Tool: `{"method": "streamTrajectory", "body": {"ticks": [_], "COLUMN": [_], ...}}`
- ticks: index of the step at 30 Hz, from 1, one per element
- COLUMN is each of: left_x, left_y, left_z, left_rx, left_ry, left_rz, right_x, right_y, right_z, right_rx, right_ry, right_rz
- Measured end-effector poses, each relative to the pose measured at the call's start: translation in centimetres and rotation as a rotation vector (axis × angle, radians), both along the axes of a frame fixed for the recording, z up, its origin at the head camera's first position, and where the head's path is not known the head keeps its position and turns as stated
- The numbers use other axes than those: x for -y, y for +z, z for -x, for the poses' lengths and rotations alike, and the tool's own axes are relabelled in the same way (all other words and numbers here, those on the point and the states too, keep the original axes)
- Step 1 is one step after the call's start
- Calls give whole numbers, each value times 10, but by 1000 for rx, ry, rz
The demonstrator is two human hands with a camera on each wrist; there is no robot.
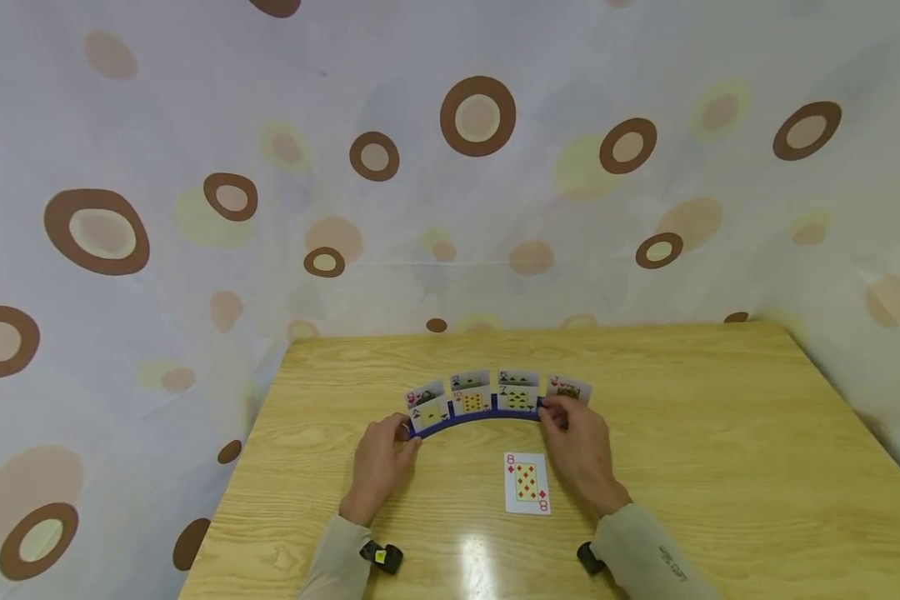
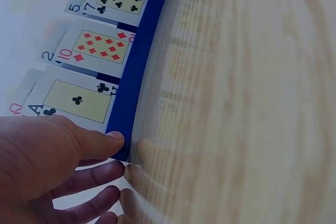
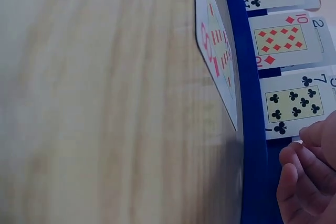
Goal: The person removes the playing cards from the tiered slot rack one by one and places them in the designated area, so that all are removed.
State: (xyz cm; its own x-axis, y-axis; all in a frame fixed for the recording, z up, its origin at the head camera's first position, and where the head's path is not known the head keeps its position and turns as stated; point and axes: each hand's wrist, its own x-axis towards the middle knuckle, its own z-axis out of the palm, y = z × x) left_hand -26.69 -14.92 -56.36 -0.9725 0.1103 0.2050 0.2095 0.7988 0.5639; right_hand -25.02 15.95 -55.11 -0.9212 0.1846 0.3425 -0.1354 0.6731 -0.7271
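Observation:
A curved blue card holder [image 1: 472, 423] stands on the wooden table [image 1: 720, 458] with several playing cards upright in it. My left hand [image 1: 403, 435] grips its left end; the thumb [image 2: 100, 142] presses the holder [image 2: 139, 61] just below the ace of clubs [image 2: 79, 98]. My right hand [image 1: 553, 415] holds the right end, its curled fingers [image 3: 296, 163] against the holder [image 3: 252, 129] beside the seven of clubs [image 3: 294, 103]. An eight of diamonds [image 1: 527, 483] lies face up on the table in front of the holder, between my wrists.
A pale cloth with brown circles [image 1: 477, 117] hangs behind and around the table. The table's far edge runs just behind the holder's cards, its right edge slanting away at the right. Small black cameras [image 1: 381, 557] sit at my wrists.

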Motion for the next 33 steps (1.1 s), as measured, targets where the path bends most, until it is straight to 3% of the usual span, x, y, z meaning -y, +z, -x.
{"method": "streamTrajectory", "body": {"ticks": [12, 16, 23, 33], "left_x": [1, 0, -1, -2], "left_y": [1, 1, 1, 1], "left_z": [-2, -2, 0, -2], "left_rx": [1, 1, 13, -2], "left_ry": [-4, 0, 0, 2], "left_rz": [-3, -7, -10, -15], "right_x": [4, 2, -4, -20], "right_y": [-3, -3, 1, 6], "right_z": [9, 6, -13, -45], "right_rx": [43, -3, -135, 14], "right_ry": [4, 18, 40, 65], "right_rz": [0, -19, -32, 84]}}
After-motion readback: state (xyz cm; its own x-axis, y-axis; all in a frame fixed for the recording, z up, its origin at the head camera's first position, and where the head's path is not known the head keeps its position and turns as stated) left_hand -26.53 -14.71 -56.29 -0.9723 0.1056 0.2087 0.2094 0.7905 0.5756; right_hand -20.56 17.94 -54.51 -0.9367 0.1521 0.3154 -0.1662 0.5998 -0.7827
